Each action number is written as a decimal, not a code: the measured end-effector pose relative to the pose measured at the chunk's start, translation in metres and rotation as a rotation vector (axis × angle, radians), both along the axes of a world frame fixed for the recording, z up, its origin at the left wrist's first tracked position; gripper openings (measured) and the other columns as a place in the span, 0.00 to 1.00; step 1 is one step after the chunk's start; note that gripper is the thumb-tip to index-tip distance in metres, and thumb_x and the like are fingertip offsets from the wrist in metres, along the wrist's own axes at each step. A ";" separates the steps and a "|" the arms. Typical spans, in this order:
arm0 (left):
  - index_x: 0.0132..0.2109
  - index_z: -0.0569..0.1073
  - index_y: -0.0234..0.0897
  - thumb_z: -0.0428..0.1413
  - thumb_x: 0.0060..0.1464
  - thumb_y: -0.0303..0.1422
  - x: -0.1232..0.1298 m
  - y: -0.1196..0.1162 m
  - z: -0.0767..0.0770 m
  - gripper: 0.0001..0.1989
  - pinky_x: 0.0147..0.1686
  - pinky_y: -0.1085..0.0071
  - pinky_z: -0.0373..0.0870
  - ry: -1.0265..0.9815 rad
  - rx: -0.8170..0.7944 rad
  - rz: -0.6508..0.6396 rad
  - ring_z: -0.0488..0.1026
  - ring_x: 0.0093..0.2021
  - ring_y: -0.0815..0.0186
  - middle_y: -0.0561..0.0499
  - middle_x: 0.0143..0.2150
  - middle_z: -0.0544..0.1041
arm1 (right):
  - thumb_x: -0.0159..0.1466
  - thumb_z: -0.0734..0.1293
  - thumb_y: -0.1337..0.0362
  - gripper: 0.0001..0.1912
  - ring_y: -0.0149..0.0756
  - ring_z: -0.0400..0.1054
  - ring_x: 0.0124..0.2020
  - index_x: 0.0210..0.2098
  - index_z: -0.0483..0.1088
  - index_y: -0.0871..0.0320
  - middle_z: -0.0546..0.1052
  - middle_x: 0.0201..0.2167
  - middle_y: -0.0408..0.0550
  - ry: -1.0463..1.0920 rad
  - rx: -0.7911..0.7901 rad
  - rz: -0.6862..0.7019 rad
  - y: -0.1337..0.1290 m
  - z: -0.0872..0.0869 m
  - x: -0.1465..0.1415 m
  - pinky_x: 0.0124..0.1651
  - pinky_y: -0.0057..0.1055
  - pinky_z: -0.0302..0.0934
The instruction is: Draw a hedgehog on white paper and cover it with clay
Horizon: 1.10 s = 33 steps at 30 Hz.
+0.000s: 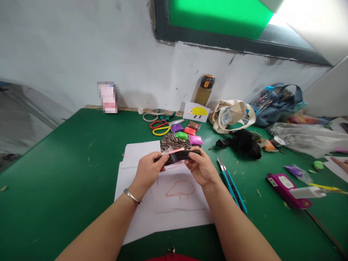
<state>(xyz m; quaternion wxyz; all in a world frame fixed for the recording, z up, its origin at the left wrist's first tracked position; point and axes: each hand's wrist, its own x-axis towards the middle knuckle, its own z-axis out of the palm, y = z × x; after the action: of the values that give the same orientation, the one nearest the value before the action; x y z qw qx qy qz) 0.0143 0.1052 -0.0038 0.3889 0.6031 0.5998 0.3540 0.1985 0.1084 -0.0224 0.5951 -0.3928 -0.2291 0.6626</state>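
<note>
Between both hands stretches a black packet in clear shiny wrapping (176, 156); its contents look like modelling clay. My left hand (149, 168) pinches one end and my right hand (201, 167) grips the other. Under them lies a sheet of white paper (181, 203) with a hedgehog-like outline drawn in orange. Just beyond the hands is a heap of small brown, pointed pieces, perhaps seed shells (170, 140). Small clay packets sit around it: purple (177, 128), green (182, 136), red (190, 131), brown (194, 125) and pink (195, 140).
Scissors (163, 127) and rolls of tape (150, 116) lie behind the heap. A blue utility knife (232, 186) is right of the paper. Farther right are a magenta glue gun (289, 190), a black bag (241, 143) and another person's hand (341, 163). A bottle (204, 90) stands by the wall.
</note>
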 end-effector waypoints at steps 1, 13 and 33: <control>0.31 0.74 0.36 0.53 0.55 0.44 0.000 0.000 -0.001 0.16 0.26 0.74 0.65 -0.001 -0.006 0.001 0.71 0.23 0.68 0.55 0.20 0.73 | 0.46 0.75 0.67 0.15 0.28 0.68 0.27 0.30 0.68 0.54 0.71 0.28 0.39 -0.004 0.010 -0.008 0.000 0.000 0.001 0.28 0.24 0.67; 0.63 0.60 0.44 0.58 0.49 0.51 -0.002 -0.005 -0.013 0.36 0.60 0.47 0.52 0.429 0.457 -0.113 0.48 0.66 0.46 0.41 0.68 0.51 | 0.48 0.74 0.66 0.11 0.30 0.67 0.29 0.30 0.70 0.56 0.71 0.31 0.41 -0.186 0.091 0.114 -0.005 0.003 -0.004 0.32 0.30 0.67; 0.35 0.80 0.43 0.56 0.53 0.33 0.005 -0.005 0.002 0.07 0.42 0.68 0.69 0.067 0.241 -0.286 0.73 0.41 0.63 0.51 0.40 0.77 | 0.48 0.73 0.70 0.10 0.30 0.69 0.29 0.31 0.73 0.58 0.73 0.28 0.41 -0.131 0.125 0.147 -0.008 0.002 -0.015 0.32 0.28 0.67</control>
<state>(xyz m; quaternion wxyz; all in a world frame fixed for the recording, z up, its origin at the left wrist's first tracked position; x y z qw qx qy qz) 0.0196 0.1002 -0.0016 0.3402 0.7356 0.4740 0.3441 0.1833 0.1009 -0.0202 0.5521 -0.3794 -0.3364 0.6619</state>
